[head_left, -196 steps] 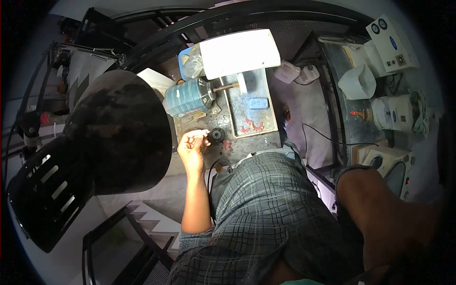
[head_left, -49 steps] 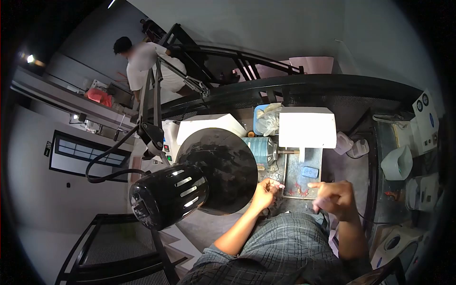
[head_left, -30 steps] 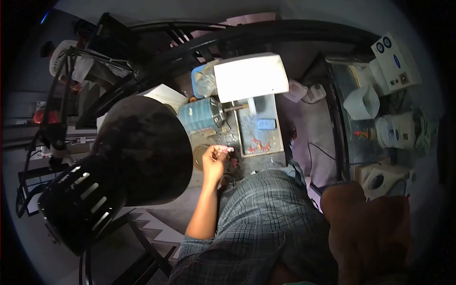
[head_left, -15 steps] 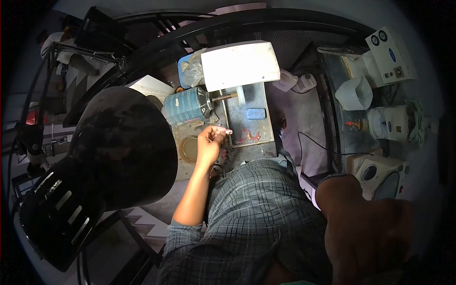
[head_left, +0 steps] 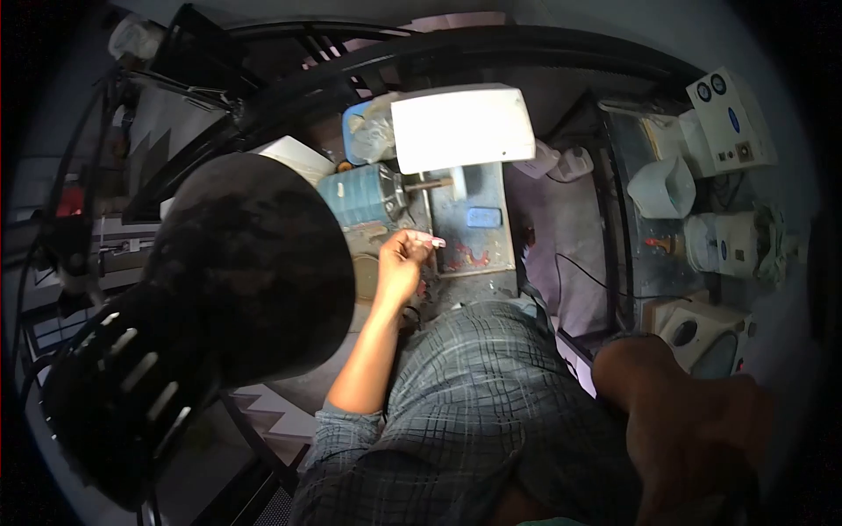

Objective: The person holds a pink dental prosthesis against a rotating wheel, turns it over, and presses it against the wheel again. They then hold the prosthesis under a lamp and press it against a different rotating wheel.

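My left hand [head_left: 402, 267] is closed in a pinch on a small pink-and-white piece [head_left: 438, 242], too small to identify. It hovers at the left edge of a shallow metal tray [head_left: 511, 250]. In the tray lie a blue block [head_left: 483, 217] and some reddish scraps [head_left: 469, 257]. Beyond the hand is a blue motor [head_left: 360, 195] with a spindle carrying a pale wheel [head_left: 460, 182], partly under a white hood [head_left: 463, 130]. Close to the camera at lower right, my right hand [head_left: 702, 421] is dark and blurred, its fingers hidden.
A large black lamp shade [head_left: 254, 272] fills the left side. A round bowl [head_left: 366, 279] sits left of my wrist, partly hidden. At the right, a bench holds a white jug [head_left: 662, 188], a gauge unit [head_left: 732, 118] and a white machine [head_left: 702, 337]. Jugs [head_left: 574, 164] stand between.
The whole view has shifted, so most things appear slightly further right. My left hand keeps its pinch on the small piece near the tray. The right arm stays raised near the camera.
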Motion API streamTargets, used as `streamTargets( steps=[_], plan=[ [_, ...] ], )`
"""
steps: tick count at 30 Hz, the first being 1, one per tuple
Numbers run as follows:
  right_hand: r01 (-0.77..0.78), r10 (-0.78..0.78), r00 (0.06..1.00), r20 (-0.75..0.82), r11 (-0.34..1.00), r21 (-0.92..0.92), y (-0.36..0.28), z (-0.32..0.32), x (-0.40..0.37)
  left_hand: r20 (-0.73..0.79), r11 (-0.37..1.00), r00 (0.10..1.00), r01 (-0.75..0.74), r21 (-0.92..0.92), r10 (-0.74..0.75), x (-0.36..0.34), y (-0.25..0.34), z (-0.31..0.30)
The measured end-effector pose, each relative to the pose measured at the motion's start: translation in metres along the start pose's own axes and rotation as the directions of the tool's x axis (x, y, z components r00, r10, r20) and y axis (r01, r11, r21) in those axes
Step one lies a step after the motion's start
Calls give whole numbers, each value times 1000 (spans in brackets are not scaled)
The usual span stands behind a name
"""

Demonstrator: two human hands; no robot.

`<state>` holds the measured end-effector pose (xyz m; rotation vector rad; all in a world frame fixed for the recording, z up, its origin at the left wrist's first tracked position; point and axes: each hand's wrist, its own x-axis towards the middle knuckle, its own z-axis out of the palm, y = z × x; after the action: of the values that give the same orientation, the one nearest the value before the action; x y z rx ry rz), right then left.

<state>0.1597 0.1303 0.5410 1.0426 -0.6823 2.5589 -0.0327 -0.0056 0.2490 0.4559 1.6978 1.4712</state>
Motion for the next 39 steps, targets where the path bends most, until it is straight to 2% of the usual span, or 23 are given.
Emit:
streamTargets(
  steps=[2, 4, 6, 8, 9, 10, 14, 15, 16, 17, 18, 21, 23, 27, 29, 31, 33, 34, 35, 36, 37, 38, 39],
  plan=[
    [18, -8, 996, 84, 993, -113, -7, -5, 2, 8, 978, 980, -198, -66, 199, 2, -7, -1],
    [195, -197, 979, 48, 980, 41, -10, -4, -13, 30, 972, 980, -192, -136, 198, 1, -9, -1],
    [287, -298, 952, 68, 948, 134, -8, -10, -16, -10, 988, 991, -130, -87, 130, 0, -12, -2],
    [397, -366, 912, -184, 901, 177, -5, -11, -19, 5, 999, 1000, 6, -38, -6, -3, -3, -3],
    [279, -282, 959, -8, 940, 195, -1, -20, -12, -1, 1000, 1000, 12, -15, -12, -2, -4, -3],
    [287, -291, 957, -4, 940, 184, 0, -21, -1, 11, 1000, 1000, 7, -9, -7, 1, -5, -3],
    [-73, -4, 980, 200, 923, 377, 23, -15, 42, -3, 995, 998, -59, -76, 59, -3, 1, 6],
    [-70, -3, 982, 190, 924, 377, 40, -12, 51, 9, 993, 998, -68, -93, 69, -3, -2, 7],
    [223, -330, 919, 216, 887, 404, 59, -10, 59, 12, 991, 997, -79, -110, 81, -4, -5, 7],
    [485, -618, 751, 232, 755, 441, 70, -8, 63, -1, 989, 998, -70, -133, 70, -6, -4, 8],
    [479, -616, 752, 233, 754, 449, 68, -7, 62, -10, 988, 997, -75, -133, 74, -7, -5, 7],
    [74, -219, 936, 275, 888, 454, 41, -5, 53, 14, 991, 998, -60, -120, 62, -9, -12, 7],
    [-209, 76, 951, 300, 872, 442, 28, -3, 50, 22, 991, 999, -38, -129, 41, -13, -9, 9],
    [-223, 146, 970, 195, 858, 463, 24, 1, 51, 53, 995, 998, -26, -94, 31, -15, -2, 13],
    [-149, 55, 953, 299, 942, 301, 23, -9, 47, 72, 998, 996, -40, -54, 44, -12, -3, 14],
    [99, -101, 995, 0, 982, 160, 27, -1, 36, 83, 998, 996, -40, -49, 44, -8, -7, 15],
    [30, -50, 995, -88, 976, -218, 24, -29, 15, 91, 1000, 996, 9, -2, -9, -5, -2, 16],
    [-68, 2, 990, -138, 879, -472, 24, -42, 10, 105, 996, 992, -57, -72, 64, 2, -15, 15],
    [-166, 34, 979, -202, 710, -685, 24, -56, 3, 96, 998, 995, -25, -58, 31, 2, -10, 15],
    [-404, 210, 915, -345, 479, -780, 26, -78, -10, 87, 999, 996, 6, -46, -2, 3, -6, 15],
    [-585, 327, 794, -512, 183, -790, 30, -103, -27, 86, 999, 996, -26, -33, 29, 11, -19, 14],
    [-624, 286, 760, -583, 74, -778, 42, -131, -47, 75, 1000, 997, 9, -20, -8, 13, -16, 15],
    [-779, 314, 598, -737, 12, -627, 51, -159, -71, 80, 998, 996, 42, -43, -38, 22, -25, 15]
  ],
)
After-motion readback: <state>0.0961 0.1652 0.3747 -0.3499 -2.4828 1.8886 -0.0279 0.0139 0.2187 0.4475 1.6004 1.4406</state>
